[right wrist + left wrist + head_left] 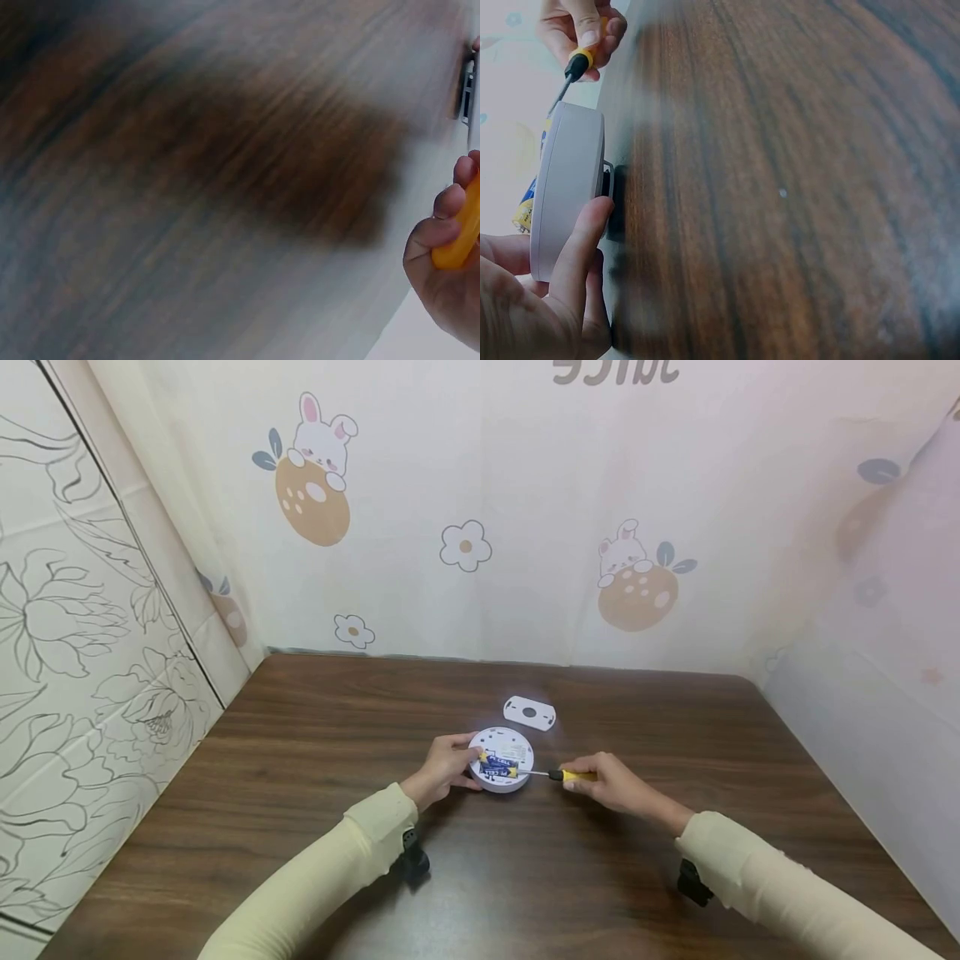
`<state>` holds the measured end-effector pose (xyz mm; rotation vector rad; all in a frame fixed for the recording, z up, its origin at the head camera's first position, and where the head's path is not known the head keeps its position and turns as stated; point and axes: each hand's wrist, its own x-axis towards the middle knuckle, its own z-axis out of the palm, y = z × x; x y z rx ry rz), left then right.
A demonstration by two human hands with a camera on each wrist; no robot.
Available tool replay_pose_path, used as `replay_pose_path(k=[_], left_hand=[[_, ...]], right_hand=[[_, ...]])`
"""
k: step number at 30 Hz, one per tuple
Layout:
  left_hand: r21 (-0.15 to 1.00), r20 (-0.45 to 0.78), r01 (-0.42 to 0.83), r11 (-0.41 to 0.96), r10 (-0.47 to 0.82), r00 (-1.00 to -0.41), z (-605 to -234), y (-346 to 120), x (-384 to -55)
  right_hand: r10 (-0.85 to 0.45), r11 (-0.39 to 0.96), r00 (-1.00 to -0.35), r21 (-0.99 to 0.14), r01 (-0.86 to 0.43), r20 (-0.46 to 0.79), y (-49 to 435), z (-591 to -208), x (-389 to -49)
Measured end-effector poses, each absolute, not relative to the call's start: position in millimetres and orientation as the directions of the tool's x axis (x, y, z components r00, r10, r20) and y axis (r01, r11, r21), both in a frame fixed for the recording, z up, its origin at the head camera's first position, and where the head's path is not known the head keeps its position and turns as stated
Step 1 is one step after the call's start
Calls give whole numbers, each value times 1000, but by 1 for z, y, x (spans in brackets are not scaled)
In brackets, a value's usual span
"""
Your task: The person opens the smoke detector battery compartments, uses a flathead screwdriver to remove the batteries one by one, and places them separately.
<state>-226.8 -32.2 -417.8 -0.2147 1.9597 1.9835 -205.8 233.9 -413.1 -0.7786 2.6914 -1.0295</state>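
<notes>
A round white device [504, 782], possibly a smoke detector, is held by its left edge in my left hand [447, 763]. Blue-and-yellow batteries [498, 765] lie in its upper face; in the left wrist view the yellow end of one battery [523, 214] sticks out beyond the face. My right hand [617, 787] grips the yellow handle of a screwdriver [577, 775] with a black collar. Its thin metal shaft reaches left to the batteries' right ends; whether the tip touches them is too small to tell. In the right wrist view, curled fingers wrap the yellow handle [459, 240].
A white oblong plate [517, 713] with a dark round centre lies on the table just behind the device. The dark wood table [337, 718] runs back to a patterned curtain [525, 593]. Dark wrist cameras hang beneath both sleeves.
</notes>
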Motion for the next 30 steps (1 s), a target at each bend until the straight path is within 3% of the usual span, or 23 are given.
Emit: replay_pose_path(k=[30], left_hand=[[931, -362, -365, 5, 144, -921, -417, -34, -229]], right_hand=[[-565, 577, -822, -743, -339, -64, 236, -412, -212]])
